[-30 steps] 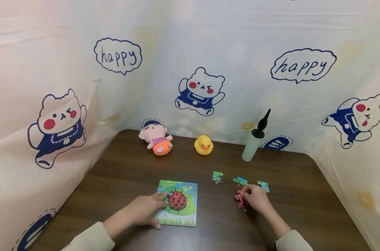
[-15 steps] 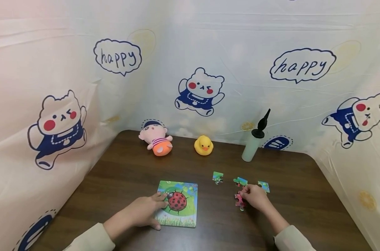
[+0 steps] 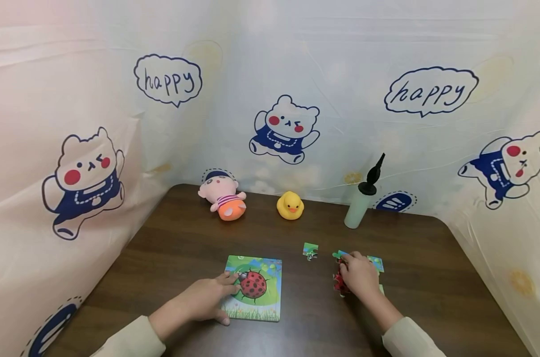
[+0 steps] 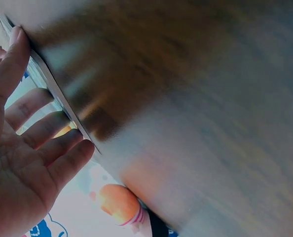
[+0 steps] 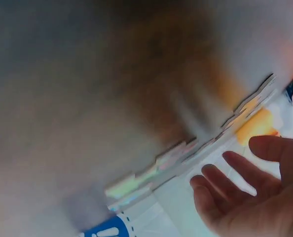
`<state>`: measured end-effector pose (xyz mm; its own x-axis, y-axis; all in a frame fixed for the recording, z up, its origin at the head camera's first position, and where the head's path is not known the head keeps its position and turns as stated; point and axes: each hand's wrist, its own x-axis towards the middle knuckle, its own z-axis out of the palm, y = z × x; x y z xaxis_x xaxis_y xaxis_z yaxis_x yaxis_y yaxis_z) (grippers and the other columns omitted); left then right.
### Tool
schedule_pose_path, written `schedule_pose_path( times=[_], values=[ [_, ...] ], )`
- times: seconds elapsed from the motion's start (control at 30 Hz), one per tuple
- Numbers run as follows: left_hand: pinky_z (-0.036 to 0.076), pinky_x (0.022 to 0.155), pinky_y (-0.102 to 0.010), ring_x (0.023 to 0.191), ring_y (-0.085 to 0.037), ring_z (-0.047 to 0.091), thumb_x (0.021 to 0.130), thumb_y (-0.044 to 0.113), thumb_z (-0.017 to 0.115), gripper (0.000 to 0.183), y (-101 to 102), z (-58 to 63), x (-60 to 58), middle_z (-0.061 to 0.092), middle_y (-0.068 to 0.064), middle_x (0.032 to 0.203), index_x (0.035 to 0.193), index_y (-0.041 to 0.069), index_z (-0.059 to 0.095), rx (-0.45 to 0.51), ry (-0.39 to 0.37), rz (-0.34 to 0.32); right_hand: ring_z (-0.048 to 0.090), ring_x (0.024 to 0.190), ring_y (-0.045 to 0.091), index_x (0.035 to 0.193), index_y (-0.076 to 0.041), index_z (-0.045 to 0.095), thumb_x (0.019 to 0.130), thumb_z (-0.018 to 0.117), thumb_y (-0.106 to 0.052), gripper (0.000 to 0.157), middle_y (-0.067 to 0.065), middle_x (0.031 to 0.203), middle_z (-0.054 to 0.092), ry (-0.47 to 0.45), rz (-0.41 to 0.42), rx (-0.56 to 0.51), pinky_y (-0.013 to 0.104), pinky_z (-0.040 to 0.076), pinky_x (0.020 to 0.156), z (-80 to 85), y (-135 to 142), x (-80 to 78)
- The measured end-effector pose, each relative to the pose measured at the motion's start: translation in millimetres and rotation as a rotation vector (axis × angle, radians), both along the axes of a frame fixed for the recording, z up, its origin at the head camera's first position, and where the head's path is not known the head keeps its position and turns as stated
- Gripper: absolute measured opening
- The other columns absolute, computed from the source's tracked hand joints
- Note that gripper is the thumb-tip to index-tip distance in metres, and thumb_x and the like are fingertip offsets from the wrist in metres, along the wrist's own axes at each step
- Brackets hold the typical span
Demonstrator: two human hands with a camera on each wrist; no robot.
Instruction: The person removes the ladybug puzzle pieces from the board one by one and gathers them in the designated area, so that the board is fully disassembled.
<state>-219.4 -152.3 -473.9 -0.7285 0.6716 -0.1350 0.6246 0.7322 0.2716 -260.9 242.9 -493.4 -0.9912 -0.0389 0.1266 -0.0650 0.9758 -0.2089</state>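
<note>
A square ladybug picture board [image 3: 254, 310] lies flat on the table. My left hand [image 3: 203, 300] rests on its left side with fingers extended over the edge, as the left hand [image 4: 23, 168] shows in the left wrist view. To the right, my right hand [image 3: 361, 275] is over several puzzle pieces, fingers loosely bent and pinching nothing that I can see. A red piece [image 3: 337, 283] sticks out left of it, and a green-and-blue piece [image 3: 340, 254] lies by its fingertips. The palm hides part of the pieces. In the right wrist view the right hand's fingers [image 5: 213, 192] are apart.
A green-and-blue puzzle piece [image 3: 310, 249] lies between board and right hand; another piece [image 3: 377, 263] lies beyond that hand. Along the back of the brown table [image 3: 181, 248] are a pink plush doll [image 3: 225, 198], a yellow rubber duck [image 3: 290, 206] and a pale green hand pump [image 3: 356, 210].
My right hand has let go of the red piece by the others and shifted slightly up and left over the pieces. The left hand stays on the board.
</note>
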Motion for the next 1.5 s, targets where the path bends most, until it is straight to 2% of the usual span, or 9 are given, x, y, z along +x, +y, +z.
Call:
schedule_pose_path(
  times=[0.13,0.33,0.53,0.67,0.77,0.9,1.07,1.23,1.5],
  values=[
    [0.047,0.09,-0.047,0.129,-0.035,0.043,0.069,0.048,0.078,0.071,-2,-0.1,2.9,0.048,-0.014,0.14,0.126,0.009,0.061,-0.001,0.0,0.006,0.061,0.1,0.038,0.116,-0.001,0.065,0.089,0.061,-0.018,0.033,0.022,0.119,0.059,-0.05,0.086,0.07,0.053,0.05,0.076,-4.3,1,-3.4],
    [0.046,0.091,-0.047,0.128,-0.035,0.044,0.068,0.048,0.078,0.071,-3,-0.5,3.6,0.048,-0.014,0.14,0.126,0.011,0.061,-0.019,0.001,0.009,0.064,0.092,0.035,0.111,-0.002,0.066,0.087,0.058,-0.011,0.028,0.02,0.118,0.059,-0.047,0.129,0.018,0.048,0.052,0.07,-5.5,5,-8.2],
    [0.046,0.092,-0.046,0.127,-0.033,0.046,0.067,0.047,0.08,0.072,1,-0.3,-2.7,0.048,-0.013,0.14,0.126,0.011,0.059,-0.026,0.022,-0.005,0.06,0.104,0.039,0.114,-0.001,0.064,0.083,0.064,-0.011,0.033,0.024,0.129,0.053,0.159,0.192,-0.057,0.056,0.047,0.081,5.9,-18,-2.6],
    [0.044,0.096,-0.044,0.127,-0.03,0.047,0.066,0.046,0.081,0.074,4,0.8,-5.5,0.048,-0.013,0.14,0.126,0.01,0.058,-0.039,0.057,-0.022,0.062,0.102,0.032,0.106,-0.007,0.07,0.081,0.068,-0.014,0.026,0.015,0.116,0.063,0.256,0.343,-0.1,0.051,0.048,0.083,16.9,-67,8.8],
    [0.042,0.097,-0.046,0.128,-0.029,0.046,0.065,0.046,0.081,0.075,3,1.1,-4.7,0.046,-0.014,0.141,0.127,0.011,0.058,-0.041,0.074,-0.03,0.065,0.088,0.02,0.096,-0.014,0.074,0.081,0.068,-0.017,0.016,0.003,0.097,0.069,0.2,0.427,-0.091,0.04,0.051,0.072,19.8,-112,15.7],
    [0.042,0.097,-0.048,0.13,-0.031,0.043,0.067,0.048,0.079,0.076,-2,0.6,-1.5,0.041,-0.016,0.144,0.128,0.008,0.057,-0.025,0.09,-0.01,0.061,0.07,0.009,0.088,-0.02,0.076,0.084,0.067,-0.025,0.011,-0.007,0.081,0.068,0.034,0.449,-0.041,0.028,0.045,0.051,17.1,-167,19.1],
    [0.037,0.101,-0.052,0.133,-0.033,0.038,0.074,0.053,0.072,0.084,-7,-2.4,-0.1,0.038,-0.016,0.147,0.135,0.001,0.049,-0.06,0.082,0.089,0.054,0.069,0.013,0.091,-0.018,0.072,0.082,0.067,-0.043,0.028,-0.002,0.079,0.057,-0.029,0.457,0.098,0.03,0.044,0.054,10.7,-211,22.2],
    [0.032,0.102,-0.055,0.135,-0.033,0.035,0.074,0.057,0.07,0.087,-7,-7.8,-3.8,0.039,-0.013,0.147,0.138,0.002,0.047,-0.096,0.019,0.162,0.053,0.076,0.02,0.084,-0.015,0.067,0.077,0.071,-0.049,0.035,0.001,0.082,0.052,-0.029,0.421,0.161,0.036,0.047,0.066,5.6,-224,25.0],
    [0.036,0.101,-0.053,0.134,-0.034,0.037,0.069,0.057,0.073,0.089,-10,-6.0,-8.0,0.041,-0.01,0.146,0.138,0.005,0.048,-0.048,-0.022,0.205,0.045,0.068,0.015,0.074,-0.015,0.053,0.073,0.077,-0.029,0.028,-0.002,0.075,0.044,-0.068,0.361,-0.082,0.03,0.038,0.057,11.1,-225,16.4]
  ],
)
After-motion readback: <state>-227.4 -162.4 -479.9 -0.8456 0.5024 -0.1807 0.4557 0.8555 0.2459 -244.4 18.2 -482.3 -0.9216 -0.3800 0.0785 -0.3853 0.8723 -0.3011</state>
